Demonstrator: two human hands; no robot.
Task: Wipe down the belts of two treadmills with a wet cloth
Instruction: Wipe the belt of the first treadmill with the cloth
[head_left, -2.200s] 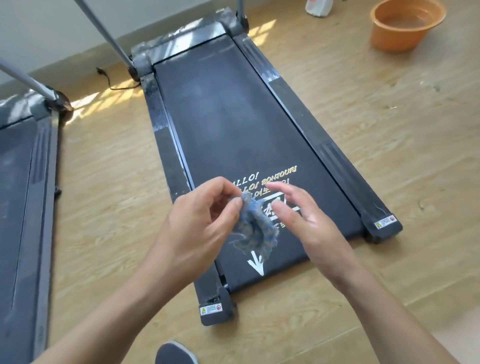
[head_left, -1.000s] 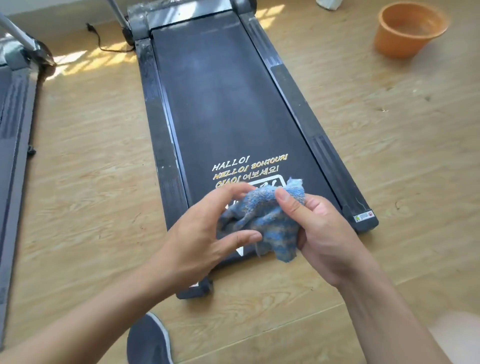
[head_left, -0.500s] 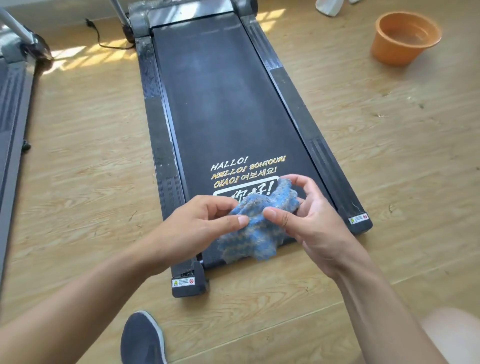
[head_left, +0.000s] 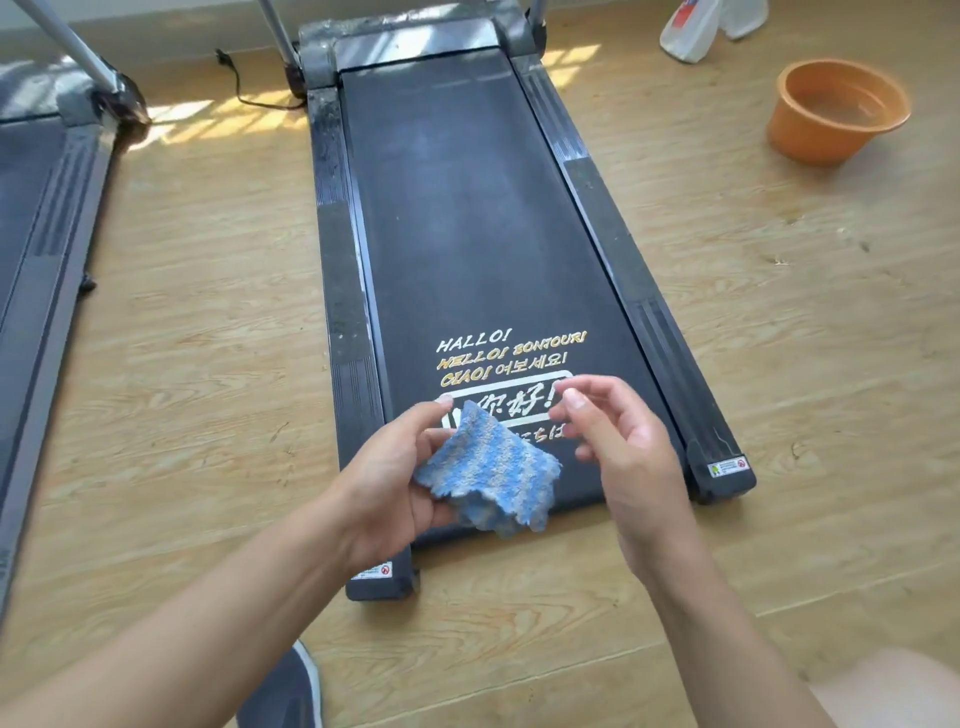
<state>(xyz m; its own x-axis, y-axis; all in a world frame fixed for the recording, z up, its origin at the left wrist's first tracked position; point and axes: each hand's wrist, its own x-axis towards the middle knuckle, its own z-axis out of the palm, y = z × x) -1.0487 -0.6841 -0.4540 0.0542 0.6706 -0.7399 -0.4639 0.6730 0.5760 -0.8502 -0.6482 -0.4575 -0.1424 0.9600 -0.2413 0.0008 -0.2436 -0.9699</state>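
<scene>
A blue and white cloth (head_left: 493, 467) hangs spread over the near end of the middle treadmill's black belt (head_left: 467, 208), above the printed greetings. My left hand (head_left: 395, 473) pinches the cloth at its upper left corner and holds it in the air. My right hand (head_left: 618, 441) hovers just right of the cloth with loosely curled fingers, holding nothing. A second treadmill's belt (head_left: 21, 182) shows at the left edge, partly out of view.
An orange basin (head_left: 836, 111) with water stands on the wooden floor at the back right, with a white bottle (head_left: 691, 26) behind it. A power cable (head_left: 244, 88) lies by the wall. My dark shoe (head_left: 285, 696) is at the bottom edge.
My right hand has let go of the cloth and drawn away to the right. The cloth, bunched between both hands before, now hangs unfolded from my left hand alone.
</scene>
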